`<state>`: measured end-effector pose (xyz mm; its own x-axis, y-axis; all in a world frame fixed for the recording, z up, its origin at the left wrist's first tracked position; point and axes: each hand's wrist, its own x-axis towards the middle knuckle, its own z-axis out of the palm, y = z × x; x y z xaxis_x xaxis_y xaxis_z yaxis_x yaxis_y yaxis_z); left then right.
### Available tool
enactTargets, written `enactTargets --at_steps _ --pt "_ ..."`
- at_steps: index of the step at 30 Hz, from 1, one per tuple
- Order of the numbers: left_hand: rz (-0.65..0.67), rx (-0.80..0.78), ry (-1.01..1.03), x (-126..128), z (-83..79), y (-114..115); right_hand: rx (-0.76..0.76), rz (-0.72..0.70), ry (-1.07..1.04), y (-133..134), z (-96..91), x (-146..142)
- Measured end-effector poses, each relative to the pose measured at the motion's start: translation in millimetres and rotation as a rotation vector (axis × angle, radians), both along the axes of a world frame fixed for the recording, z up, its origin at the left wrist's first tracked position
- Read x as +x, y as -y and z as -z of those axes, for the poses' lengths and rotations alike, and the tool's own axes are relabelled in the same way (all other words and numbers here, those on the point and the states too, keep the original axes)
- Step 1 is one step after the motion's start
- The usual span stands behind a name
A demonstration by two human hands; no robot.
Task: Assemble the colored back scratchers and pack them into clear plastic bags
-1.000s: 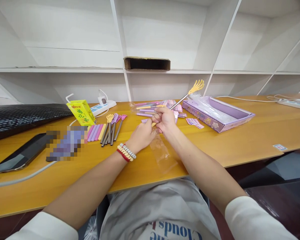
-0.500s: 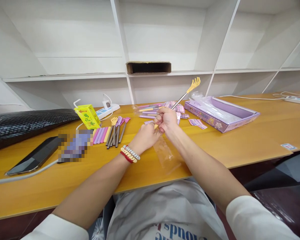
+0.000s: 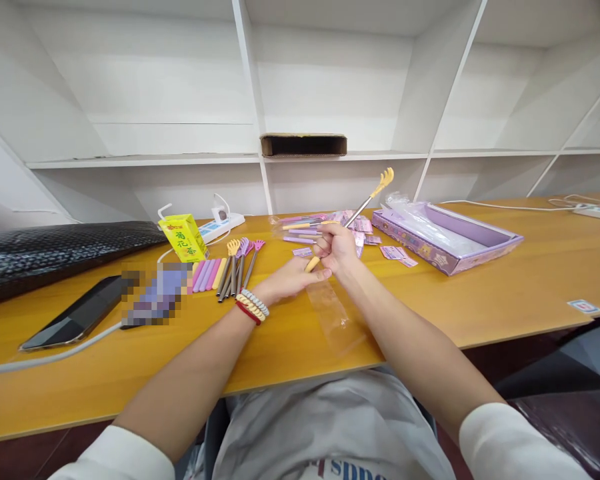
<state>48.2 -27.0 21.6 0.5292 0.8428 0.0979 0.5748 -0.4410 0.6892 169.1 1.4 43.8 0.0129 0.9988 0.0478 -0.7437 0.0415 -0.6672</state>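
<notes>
A yellow claw-ended back scratcher (image 3: 361, 211) with a metal rod slants up to the right, and my right hand (image 3: 338, 248) is closed around it. Its yellow handle end (image 3: 312, 264) pokes out below that fist. Against this end rests my left hand (image 3: 289, 279), thumb stretched out and fingers partly hidden behind the handle. Below the hands lies a clear plastic bag (image 3: 333, 313). To the left are several metal-rod scratchers (image 3: 236, 267) with yellow, purple and pink claws, beside a row of coloured handles (image 3: 208, 275).
A purple tray-like box (image 3: 443, 261) with clear plastic stands right. Pink packets (image 3: 363, 225) and small cards (image 3: 398, 255) lie behind the hands. A yellow drink carton (image 3: 184, 239), power strip (image 3: 225, 228) and black phone (image 3: 77, 313) are at left.
My left hand has loosened from its pinch on the handle end, its thumb now stretched out. My right hand keeps hold of the back scratcher. The view has shifted slightly.
</notes>
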Motion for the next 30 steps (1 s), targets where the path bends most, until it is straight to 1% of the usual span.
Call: enactTargets --at_steps 2,4,6,8,12,15,23,25,28,30 --pt "-0.033 0.193 -0.002 4 4.1 -1 -0.001 0.010 -0.040 -4 2.6 7" --pt "-0.082 0.337 -0.040 9 7.7 1 0.000 0.011 -0.075 -6 4.4 12" --pt "-0.118 0.415 -0.097 12 10.4 3 0.005 -0.002 -0.100 -7 5.9 15" --pt "-0.154 0.453 -0.150 13 12.3 6 0.012 -0.026 -0.115 -7 7.2 14" --pt "-0.208 0.452 -0.236 9 14.0 5 0.046 -0.087 -0.110 -7 11.0 10" --pt "-0.258 0.431 -0.256 7 13.7 4 0.059 -0.101 -0.106 -8 13.8 9" --pt "-0.281 0.416 -0.291 7 9.8 5 0.159 -0.130 -0.077 -2 15.0 -1" --pt "-0.258 0.436 -0.307 7 9.2 6 0.133 -0.098 -0.061 -1 14.1 -3" --pt "-0.186 0.459 -0.310 10 8.8 7 0.029 -0.006 -0.027 1 11.7 -4" --pt "-0.173 0.452 -0.302 11 8.7 7 -0.030 0.037 0.003 2 9.4 -4"
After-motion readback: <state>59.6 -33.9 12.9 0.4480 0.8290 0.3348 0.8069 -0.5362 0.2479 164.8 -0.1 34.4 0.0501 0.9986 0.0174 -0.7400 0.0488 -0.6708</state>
